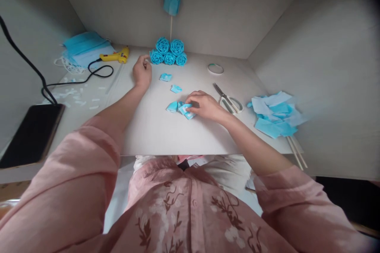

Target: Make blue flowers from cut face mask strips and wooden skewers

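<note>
Right hand (203, 104), centre of the frame: was pinched on a blue cut piece (189, 113) at the counter (148, 134); a second blue piece (172, 106) lay against it, to the left. White-handled scissors (227, 99), right of centre: lay open-bladed or shut, could not be told. Two small blue pieces (176, 88): lay farther back, apart. Left hand (142, 72), upper left of centre: was curled, grip indeterminable. Five blue rosettes (169, 57), upper centre: were stacked just beside it. Stemmed blue flower (171, 3), top centre: rose behind.

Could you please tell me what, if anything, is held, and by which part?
The right grip pinches a blue piece by its right side; whether the left grip holds anything is unclear.
</note>
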A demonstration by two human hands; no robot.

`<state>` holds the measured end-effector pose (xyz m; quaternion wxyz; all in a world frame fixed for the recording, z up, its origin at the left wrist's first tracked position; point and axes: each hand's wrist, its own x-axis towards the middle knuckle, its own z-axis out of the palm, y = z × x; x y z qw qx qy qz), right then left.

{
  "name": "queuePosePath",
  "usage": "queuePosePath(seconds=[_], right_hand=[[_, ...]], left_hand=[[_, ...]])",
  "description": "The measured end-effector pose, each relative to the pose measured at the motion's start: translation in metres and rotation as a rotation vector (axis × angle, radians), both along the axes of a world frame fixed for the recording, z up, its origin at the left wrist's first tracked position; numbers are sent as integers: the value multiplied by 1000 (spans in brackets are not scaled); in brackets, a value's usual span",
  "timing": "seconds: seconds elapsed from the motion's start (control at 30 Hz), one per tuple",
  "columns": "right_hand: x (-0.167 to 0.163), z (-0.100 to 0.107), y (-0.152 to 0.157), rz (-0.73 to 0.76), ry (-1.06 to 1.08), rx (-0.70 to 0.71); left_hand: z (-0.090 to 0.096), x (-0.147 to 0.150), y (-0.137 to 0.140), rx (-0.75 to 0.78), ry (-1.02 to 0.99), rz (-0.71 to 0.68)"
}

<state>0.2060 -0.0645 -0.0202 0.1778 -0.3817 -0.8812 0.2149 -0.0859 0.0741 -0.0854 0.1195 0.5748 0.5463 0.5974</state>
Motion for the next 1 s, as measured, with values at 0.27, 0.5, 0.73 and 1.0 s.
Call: queuePosePath(seconds=[0.27,0.5,0.73,1.0], right_hand=[[10,13,-1,-107,529,-414],[2,19,14,-97,640,-497],[-5,16,20,-133,730,-514],[-4,2,8,-141,691,-603]], left_hand=[[55,65,-93,43,-19,-331],[79,86,-149,-390,-64,-656],[67,79,-145,-500,-259,-641],[66,81,-155,-510,-315,-658]])
